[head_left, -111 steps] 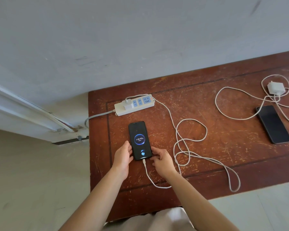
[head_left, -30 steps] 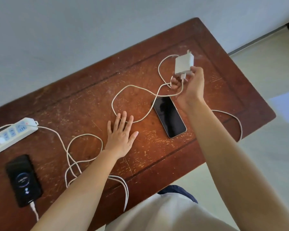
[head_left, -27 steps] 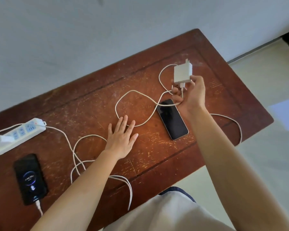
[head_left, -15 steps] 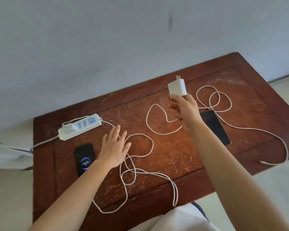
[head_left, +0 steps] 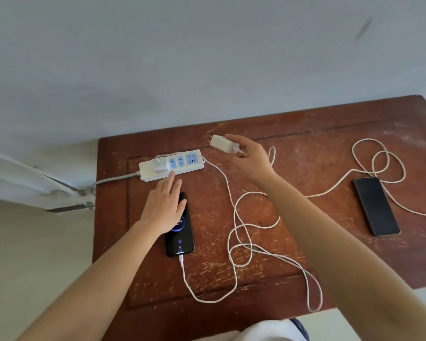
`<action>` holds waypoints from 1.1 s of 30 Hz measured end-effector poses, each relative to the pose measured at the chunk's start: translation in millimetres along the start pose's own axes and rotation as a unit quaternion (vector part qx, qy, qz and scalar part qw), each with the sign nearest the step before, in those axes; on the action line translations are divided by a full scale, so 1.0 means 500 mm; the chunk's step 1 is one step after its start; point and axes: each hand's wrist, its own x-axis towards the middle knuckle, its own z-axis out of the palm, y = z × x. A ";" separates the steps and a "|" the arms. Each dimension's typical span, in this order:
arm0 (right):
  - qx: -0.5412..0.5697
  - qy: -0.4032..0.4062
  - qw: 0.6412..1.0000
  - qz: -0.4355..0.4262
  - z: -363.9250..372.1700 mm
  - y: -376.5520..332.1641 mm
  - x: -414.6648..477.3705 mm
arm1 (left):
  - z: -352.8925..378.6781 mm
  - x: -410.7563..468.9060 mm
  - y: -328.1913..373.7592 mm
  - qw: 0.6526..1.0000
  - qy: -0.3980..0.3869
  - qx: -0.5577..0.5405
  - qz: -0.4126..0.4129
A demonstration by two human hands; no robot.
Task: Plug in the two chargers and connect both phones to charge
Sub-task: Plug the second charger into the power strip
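Right-hand grip (head_left: 250,158): fingers pinched around the second charger (head_left: 223,143), held in the air just above and right of the power strip (head_left: 172,165), prongs pointing left, not touching it. Left hand (head_left: 163,207): flat, fingers spread, holding nothing, fingertips reaching the strip's near edge, palm over the top of the lit phone (head_left: 179,232).

First charger (head_left: 160,166) sits plugged in at the strip's left end; three blue sockets to its right are free. Lit phone lies just below the strip, its cable (head_left: 234,232) plugged into its bottom end and looping in a tangle to the strip's lower right.

Dark phone (head_left: 376,209) lies well right of the strip, screen off, no plug visible in it. Second cable (head_left: 376,166) coils beside it and trails back toward the held charger.

Scratched wooden worktop (head_left: 305,134) against a pale wall (head_left: 182,57); strip's grey lead (head_left: 116,178) runs off the left edge.
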 end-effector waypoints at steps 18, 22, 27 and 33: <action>-0.160 0.009 0.985 0.060 0.062 0.015 0.084 | -0.063 0.074 0.027 0.976 0.196 0.013 0.092; -0.160 0.011 0.986 0.033 0.069 0.015 0.086 | -0.049 0.086 0.026 0.990 0.086 0.111 0.026; -0.191 -0.062 0.980 -0.011 0.075 -0.005 0.106 | -0.012 0.052 0.040 0.997 0.043 0.055 0.021; -0.221 -0.145 0.964 -0.042 0.086 -0.015 0.119 | -0.011 0.043 0.044 0.994 0.090 -0.027 0.056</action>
